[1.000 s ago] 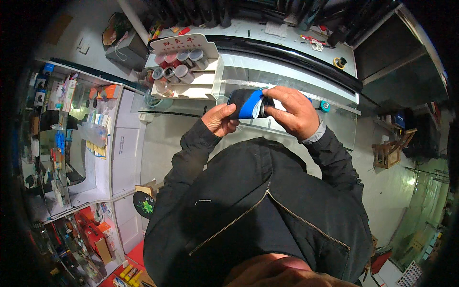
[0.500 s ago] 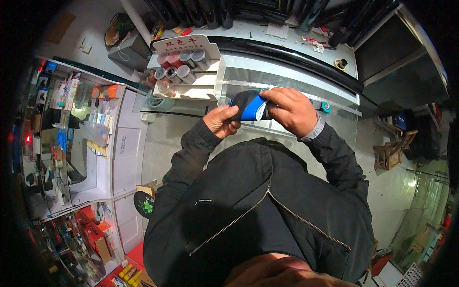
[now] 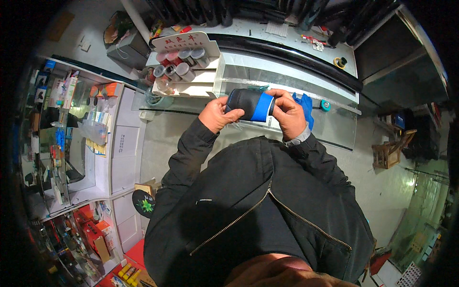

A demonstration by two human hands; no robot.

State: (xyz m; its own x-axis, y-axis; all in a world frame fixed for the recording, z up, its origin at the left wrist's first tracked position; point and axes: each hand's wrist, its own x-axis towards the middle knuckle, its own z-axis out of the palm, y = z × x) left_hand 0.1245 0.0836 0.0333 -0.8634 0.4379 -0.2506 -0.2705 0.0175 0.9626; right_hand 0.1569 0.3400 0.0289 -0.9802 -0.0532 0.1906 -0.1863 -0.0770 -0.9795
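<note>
Between my hands, above the glass counter, is a black-and-blue soft sleeve-like piece (image 3: 243, 105) with a pale edge at its right end. My left hand (image 3: 217, 115) grips the rounded black end, thumb lying on its near face. At the blue end my right hand (image 3: 288, 114) pinches the rim, with the fingertips partly hidden at the opening. Behind the right hand lies a blue cloth (image 3: 306, 107) on the counter, partly covered by that hand. Its exact kind and the inside of the piece cannot be made out.
A white display rack (image 3: 203, 81) with several lidded jars (image 3: 185, 71) stands left on the glass counter (image 3: 330, 129). A teal tape roll (image 3: 325, 105) is to the right. A long black roll (image 3: 291, 60) lies behind. Shelves (image 3: 95, 191) line the left; a wooden stool (image 3: 389, 153) stands right.
The piece has turned to show more of its black face, and its blue band has straightened. My right hand has moved down and slightly left, uncovering the blue cloth.
</note>
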